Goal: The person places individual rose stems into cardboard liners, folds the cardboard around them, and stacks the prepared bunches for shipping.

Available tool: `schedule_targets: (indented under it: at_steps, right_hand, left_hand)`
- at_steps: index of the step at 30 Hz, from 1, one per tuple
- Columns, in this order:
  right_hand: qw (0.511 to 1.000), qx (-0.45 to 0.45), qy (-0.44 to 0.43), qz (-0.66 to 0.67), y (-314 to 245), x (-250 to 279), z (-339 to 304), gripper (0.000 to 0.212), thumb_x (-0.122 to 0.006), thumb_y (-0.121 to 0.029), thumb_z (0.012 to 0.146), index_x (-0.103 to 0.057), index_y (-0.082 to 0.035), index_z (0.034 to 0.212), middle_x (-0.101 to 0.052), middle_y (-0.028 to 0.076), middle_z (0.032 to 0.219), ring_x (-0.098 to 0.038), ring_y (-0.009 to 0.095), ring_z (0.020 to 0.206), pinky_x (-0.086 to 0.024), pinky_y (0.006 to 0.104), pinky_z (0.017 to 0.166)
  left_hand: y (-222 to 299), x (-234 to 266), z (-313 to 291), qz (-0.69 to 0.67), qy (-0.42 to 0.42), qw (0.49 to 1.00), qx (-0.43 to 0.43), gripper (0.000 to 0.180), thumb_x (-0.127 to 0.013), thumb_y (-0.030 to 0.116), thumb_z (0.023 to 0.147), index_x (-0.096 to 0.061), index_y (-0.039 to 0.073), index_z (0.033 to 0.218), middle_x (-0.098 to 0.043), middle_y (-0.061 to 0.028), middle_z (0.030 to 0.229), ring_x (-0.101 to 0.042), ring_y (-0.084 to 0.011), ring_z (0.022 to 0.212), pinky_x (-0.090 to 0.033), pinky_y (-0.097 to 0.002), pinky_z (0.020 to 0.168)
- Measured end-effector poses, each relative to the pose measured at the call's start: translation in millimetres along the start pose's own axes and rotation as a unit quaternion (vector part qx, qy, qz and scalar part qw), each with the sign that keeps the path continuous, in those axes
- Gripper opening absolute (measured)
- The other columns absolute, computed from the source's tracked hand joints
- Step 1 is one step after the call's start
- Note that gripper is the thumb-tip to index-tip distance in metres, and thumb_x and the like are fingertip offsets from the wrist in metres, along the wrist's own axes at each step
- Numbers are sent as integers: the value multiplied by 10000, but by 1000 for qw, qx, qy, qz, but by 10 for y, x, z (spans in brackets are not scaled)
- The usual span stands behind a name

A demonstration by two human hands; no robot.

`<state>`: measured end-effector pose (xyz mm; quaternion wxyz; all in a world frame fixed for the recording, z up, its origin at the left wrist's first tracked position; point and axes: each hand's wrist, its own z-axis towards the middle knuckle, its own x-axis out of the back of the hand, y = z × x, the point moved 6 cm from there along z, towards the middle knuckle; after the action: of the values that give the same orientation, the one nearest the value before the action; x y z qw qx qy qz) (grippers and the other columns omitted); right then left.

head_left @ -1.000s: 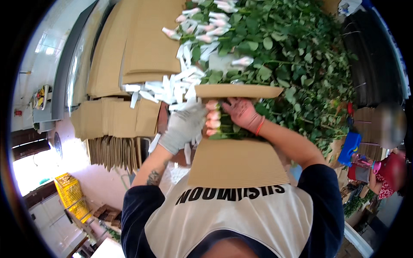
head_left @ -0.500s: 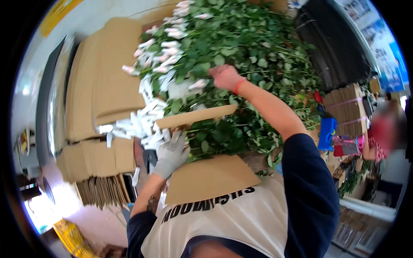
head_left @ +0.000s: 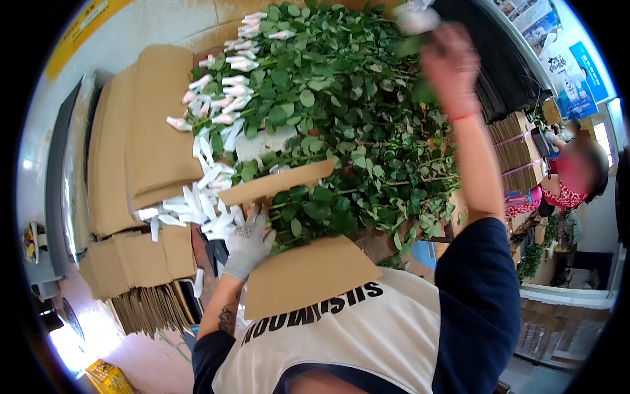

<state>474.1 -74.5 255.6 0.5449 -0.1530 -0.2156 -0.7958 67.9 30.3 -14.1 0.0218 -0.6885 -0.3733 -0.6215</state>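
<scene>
My right hand point(head_left: 451, 62), bare with a red cord at the wrist, is raised at the upper right and closed round a rose. The pale head of that rose point(head_left: 418, 21) is blurred by motion. Below, my left hand point(head_left: 249, 243) wears a grey-white glove. Its fingers bend at the left end of a folded cardboard sheet point(head_left: 279, 182), beside green rose stems lying between its upright edge and its near flap point(head_left: 312, 276). Many leafy roses point(head_left: 348, 85) with white-sleeved pink heads cover the table, heads to the left.
White flower sleeves point(head_left: 197, 200) lie heaped left of my gloved hand. Large cardboard sheets point(head_left: 157, 125) and a stack of folded cardboard point(head_left: 147, 308) stand at left. Black sheeting point(head_left: 489, 59) borders the right. Another person point(head_left: 571, 187) is at the far right, near bundled cardboard point(head_left: 515, 154).
My right hand has moved from among the roses up and to the right, with a rose now in it. The gloved left hand stays by the cardboard fold.
</scene>
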Motion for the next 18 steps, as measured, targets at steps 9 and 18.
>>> schedule_targets:
  at_steps: [9,18]
  right_hand:
    - [974,-137,173,43,877,2589,756,285,-673,-73,775,-649,60,1026,-685,137,922,-653,210,772,-534,297,712]
    - [875,323,-344,113,-2598,351,-1306,342,-527,-157,800,-584,-181,1136,-557,40,1028,-547,181,826,-401,304,755]
  left_hand:
    - [126,-67,22,21,7,997,-78,577,-556,303,809,-425,50,1311,-358,-186,1417,-599,-334,1006,-514,-427,762]
    - [75,-34,-87,25,-43,996,-68,444,-570,296,787,-527,51,1155,-467,-154,1292,-637,-321,858,-509,-440,745]
